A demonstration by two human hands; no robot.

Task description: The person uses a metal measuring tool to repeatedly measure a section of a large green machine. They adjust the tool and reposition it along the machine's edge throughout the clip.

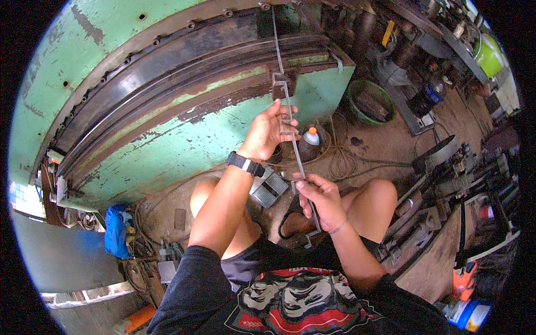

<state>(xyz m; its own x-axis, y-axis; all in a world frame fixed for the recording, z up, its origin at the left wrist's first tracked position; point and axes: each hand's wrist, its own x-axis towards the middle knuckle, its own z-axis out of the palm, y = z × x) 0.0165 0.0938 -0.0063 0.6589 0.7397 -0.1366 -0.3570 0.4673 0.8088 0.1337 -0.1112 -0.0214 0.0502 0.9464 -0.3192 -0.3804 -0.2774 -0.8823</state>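
A long, thin metal strip (297,155) with several step-like bends runs from the press's jaws at the top down toward my lap. My left hand (267,133), with a dark watch on the wrist, holds it around the middle, fingers curled about a bent section. Nearer to me, my right hand (322,202) grips the strip between thumb and fingers close to another bend. Its near end (308,241) hangs free above my lap. The far part passes between the dark dies (206,53) of the green press (223,131).
Below my hands lies a grey foot pedal (269,187). An orange-capped bottle (311,137) stands near coiled cables (343,162) and a green basin (371,103). Metal machinery parts (413,218) crowd the right side; a blue bag (117,230) sits at left.
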